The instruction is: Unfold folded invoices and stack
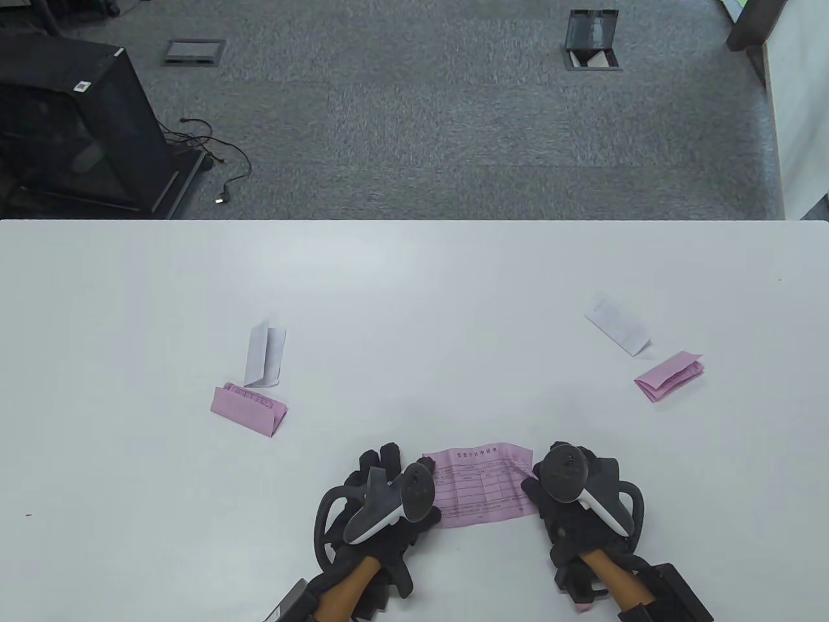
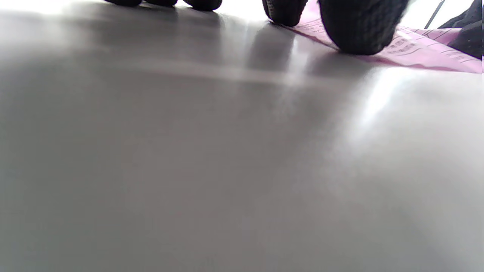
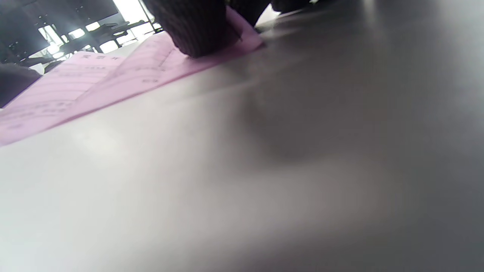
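The unfolded pink invoice (image 1: pixel 482 487) lies flat on the white counter (image 1: pixel 414 311) near its front edge, between the two gloved hands. It carries a printed heading line and a ruled table of rows, but the characters are too small and blurred to read in any view. The left hand (image 1: pixel 382 502) rests on the sheet's left end; in the left wrist view two fingertips (image 2: pixel 355 26) press down on the pink paper while the others touch the bare counter beside it, the fingers lying fairly straight rather than curled around anything. The right hand (image 1: pixel 573 499) holds down the sheet's right end; the right wrist view shows a fingertip (image 3: pixel 196 26) pressing the paper's corner flat, with a soft crease running across the sheet (image 3: pixel 94 83).

Farther back on the left, a folded pink invoice (image 1: pixel 249 408) sits tented on the counter, with a folded white slip (image 1: pixel 265 355) standing just behind it. On the right, well apart from these, lies another folded pink invoice (image 1: pixel 670 376), and beyond it a white slip (image 1: pixel 617 325) with faint print that cannot be read.
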A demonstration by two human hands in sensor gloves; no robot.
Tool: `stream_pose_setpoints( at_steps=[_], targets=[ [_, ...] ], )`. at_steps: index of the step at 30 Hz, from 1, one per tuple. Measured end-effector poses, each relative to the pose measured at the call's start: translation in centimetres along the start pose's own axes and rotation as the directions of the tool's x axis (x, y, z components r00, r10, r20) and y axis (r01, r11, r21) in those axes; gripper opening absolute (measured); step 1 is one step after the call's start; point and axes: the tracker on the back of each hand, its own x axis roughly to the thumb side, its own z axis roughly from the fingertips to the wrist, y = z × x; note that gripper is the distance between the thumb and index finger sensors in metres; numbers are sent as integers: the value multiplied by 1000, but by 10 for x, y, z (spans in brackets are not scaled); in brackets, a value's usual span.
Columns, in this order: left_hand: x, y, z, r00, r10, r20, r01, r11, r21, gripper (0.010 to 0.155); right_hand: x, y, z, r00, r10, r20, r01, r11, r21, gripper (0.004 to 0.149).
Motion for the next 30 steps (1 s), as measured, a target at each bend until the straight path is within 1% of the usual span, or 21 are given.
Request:
stream_pose_setpoints(
  at_steps=[4,6,7,8,10,11,12,13,15,16,18,19,20,21,22,23,24,25,27,29,30],
  targets=[
    [1,0,0,1000,-5,0,5,1000,0,75,-2,0,0,999,-33,4,33,999,6,34],
    [1,0,0,1000,-3,2,3,1000,2,75,-6,-1,1,990,-140,14,140,990,-5,34],
    [0,0,0,1000,3,2,-3,1000,4,76,-8,-3,2,983,-185,16,185,982,-29,34],
    [-1,1,0,1000,23,3,-23,1000,9,77,-10,-7,3,972,-237,7,236,968,-88,34],
    [-4,3,1,996,88,4,-88,996,29,80,-12,-15,5,942,-329,63,335,928,-161,34],
    [-7,4,1,989,146,8,-147,988,50,81,-12,-17,5,908,-409,87,418,891,-178,34],
    [-9,6,1,980,198,14,-199,978,69,82,-12,-18,6,869,-485,97,495,853,-167,34],
    [-12,8,2,969,245,18,-245,966,83,83,-11,-20,6,837,-536,108,547,827,-131,34],
    [-19,12,3,933,358,37,-360,928,101,86,-5,-27,9,745,-642,180,658,751,-47,34],
    [-22,14,4,915,400,46,-403,909,109,87,-2,-30,10,725,-660,197,679,732,-48,33],
    [-29,17,5,850,519,84,-526,842,121,91,4,-40,15,664,-700,263,732,680,-35,33],
    [-33,18,6,806,583,103,-592,796,124,93,7,-45,17,622,-721,307,759,651,-7,33],
    [-37,19,6,747,651,130,-664,737,126,95,10,-51,21,567,-746,350,790,613,27,32],
    [-40,20,6,706,691,153,-707,696,122,97,12,-55,23,526,-759,383,808,587,54,32],
    [-44,20,6,643,743,186,-765,635,108,100,16,-61,27,467,-774,427,826,555,102,32],
    [-47,21,5,601,770,213,-798,595,96,102,18,-65,30,436,-780,449,830,542,136,31],
    [-49,21,5,542,799,261,-836,544,70,104,21,-70,34,394,-781,484,825,532,187,31],
    [-50,22,5,506,812,290,-856,515,51,105,23,-74,37,376,-782,498,816,533,222,31],
    [-51,22,4,435,825,360,-887,462,11,108,25,-81,43,366,-772,519,796,549,255,30],
    [-50,22,4,391,822,413,-901,434,-11,109,23,-83,44,364,-766,529,809,542,228,30],
    [-49,22,5,352,820,451,-910,413,-40,106,20,-82,43,365,-774,518,826,526,204,30]
  ],
)
